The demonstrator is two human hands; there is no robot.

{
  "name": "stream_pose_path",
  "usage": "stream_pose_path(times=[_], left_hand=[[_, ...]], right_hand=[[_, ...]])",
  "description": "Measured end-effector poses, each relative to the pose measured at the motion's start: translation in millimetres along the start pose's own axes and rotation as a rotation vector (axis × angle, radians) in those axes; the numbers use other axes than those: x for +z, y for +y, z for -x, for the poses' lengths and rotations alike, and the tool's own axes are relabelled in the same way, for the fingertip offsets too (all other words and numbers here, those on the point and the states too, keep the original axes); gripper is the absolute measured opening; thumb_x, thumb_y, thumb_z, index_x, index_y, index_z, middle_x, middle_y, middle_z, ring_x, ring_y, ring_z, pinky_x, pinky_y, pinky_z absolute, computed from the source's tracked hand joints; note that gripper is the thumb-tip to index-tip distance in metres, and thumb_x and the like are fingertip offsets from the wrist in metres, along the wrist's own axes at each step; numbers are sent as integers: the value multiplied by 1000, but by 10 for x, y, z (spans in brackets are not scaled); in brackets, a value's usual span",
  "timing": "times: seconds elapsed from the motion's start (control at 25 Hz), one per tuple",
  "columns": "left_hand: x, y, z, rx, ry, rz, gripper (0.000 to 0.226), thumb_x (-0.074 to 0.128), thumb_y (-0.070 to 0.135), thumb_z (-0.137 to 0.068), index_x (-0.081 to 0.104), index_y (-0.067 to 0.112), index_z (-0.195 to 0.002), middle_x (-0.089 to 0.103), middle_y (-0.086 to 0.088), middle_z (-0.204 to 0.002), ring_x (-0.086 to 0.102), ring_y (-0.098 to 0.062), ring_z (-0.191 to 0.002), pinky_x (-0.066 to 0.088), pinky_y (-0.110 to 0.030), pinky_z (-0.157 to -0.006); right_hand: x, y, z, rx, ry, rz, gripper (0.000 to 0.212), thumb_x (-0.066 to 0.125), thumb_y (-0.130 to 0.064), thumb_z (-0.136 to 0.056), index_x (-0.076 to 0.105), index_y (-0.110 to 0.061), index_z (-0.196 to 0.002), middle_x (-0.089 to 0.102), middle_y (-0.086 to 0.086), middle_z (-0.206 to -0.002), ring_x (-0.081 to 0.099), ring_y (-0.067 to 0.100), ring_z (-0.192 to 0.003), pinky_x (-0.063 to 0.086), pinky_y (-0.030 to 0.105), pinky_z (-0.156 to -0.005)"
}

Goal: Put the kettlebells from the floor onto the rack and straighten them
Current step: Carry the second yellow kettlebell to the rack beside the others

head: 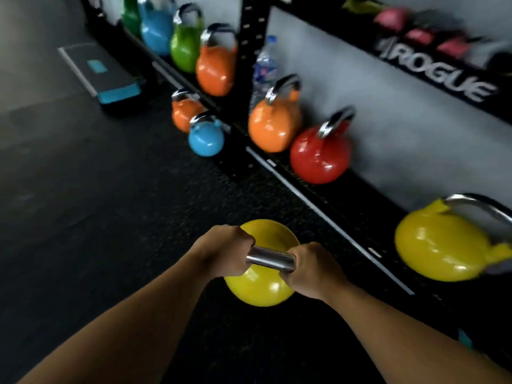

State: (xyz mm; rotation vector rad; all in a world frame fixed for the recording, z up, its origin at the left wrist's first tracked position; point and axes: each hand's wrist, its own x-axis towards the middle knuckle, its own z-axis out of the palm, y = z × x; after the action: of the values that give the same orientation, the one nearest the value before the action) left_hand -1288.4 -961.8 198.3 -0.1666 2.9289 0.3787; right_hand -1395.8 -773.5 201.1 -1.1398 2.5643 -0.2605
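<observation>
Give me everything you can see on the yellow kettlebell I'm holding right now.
The held yellow kettlebell has a round, glossy yellow body and a bare, polished metal handle across the top. It sits upright, seen from above, over the dark speckled floor in front of the rack's lowest shelf. The left hand and right hand each grip one end of the handle. Whether it's lifted or resting isn't clear.

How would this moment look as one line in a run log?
both hands: left hand and right hand grip yellow kettlebell handle | position: beside rack | floor: blue kettlebell, orange kettlebell
</observation>
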Motion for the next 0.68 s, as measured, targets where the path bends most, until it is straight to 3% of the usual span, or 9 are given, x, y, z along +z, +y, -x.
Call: stream_pose_path(times=[0.12,0.32,0.52,0.68], left_hand=[[-213,426,-686,110,40,-44,19,60,30,-77,42,27,-70,61,3,-72,60,-25,-64,35,-29,-54],[-601,935,-1783,325,169,-161,12,60,29,-77,61,18,-81,70,-7,-83,68,-34,-75,42,-32,-58],[-768,1193,-2639,462,180,-168,12,61,30,-81,63,20,-87,71,-5,-84,69,-35,-74,40,-32,-57],[-781,1350,-3209,475,187,-152,19,61,33,-83,64,21,-96,71,-7,-97,69,-38,-87,50,-37,-65]], right_hand=[[-397,538,23,103,88,26,28,68,-38,-70,70,-16,-87,73,5,-81,69,28,-78,50,31,-58],[-915,1244,-85,303,305,-17,31,65,-37,-70,73,-19,-95,74,11,-83,70,33,-81,56,36,-63],[-1184,1737,-372,454,401,-34,28,64,-35,-71,70,-21,-94,74,10,-87,68,36,-83,51,33,-63],[-1218,2048,-629,553,494,-50,22,66,-29,-75,70,-20,-95,73,12,-94,66,40,-90,51,35,-67]])
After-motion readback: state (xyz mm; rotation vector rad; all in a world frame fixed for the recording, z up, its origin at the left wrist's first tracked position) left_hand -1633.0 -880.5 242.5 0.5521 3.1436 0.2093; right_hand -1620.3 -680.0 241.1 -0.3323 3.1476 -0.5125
